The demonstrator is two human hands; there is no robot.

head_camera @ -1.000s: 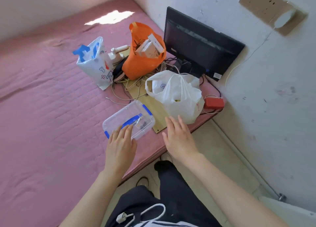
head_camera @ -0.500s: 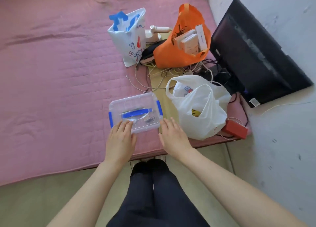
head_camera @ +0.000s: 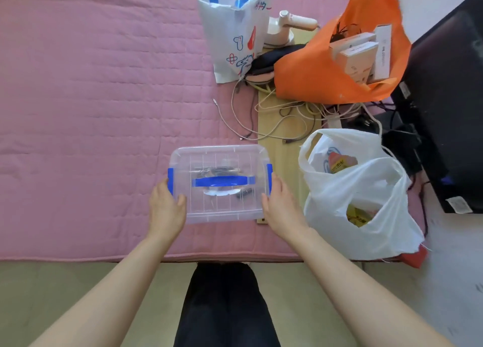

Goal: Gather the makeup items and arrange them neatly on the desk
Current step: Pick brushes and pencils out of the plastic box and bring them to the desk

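Box: the clear plastic storage box with a blue handle and blue side latches (head_camera: 218, 183) sits lid-on at the near edge of the pink quilted mat (head_camera: 91, 98), its right end over a pale wooden board (head_camera: 283, 148).
Left hand: the left hand (head_camera: 167, 209) grasps the box's 9 o'clock end, thumb on the lid by the blue latch.
Right hand: the right hand (head_camera: 281, 205) lies along the 3 o'clock end; whether its fingers curl under the rim I cannot tell.
Step in hand: probably lifting or unlatching the box.
How to do it well: keep both ends level, press evenly and free both latches before raising the lid.
Hard to make out: dark slim items show through the lid but are too blurred to name.
Crowding: the white plastic bag (head_camera: 366, 203) stands just beside the box at 3 o'clock.
Cut off: the orange fabric bag (head_camera: 326, 77) at 1 o'clock runs past the top edge.
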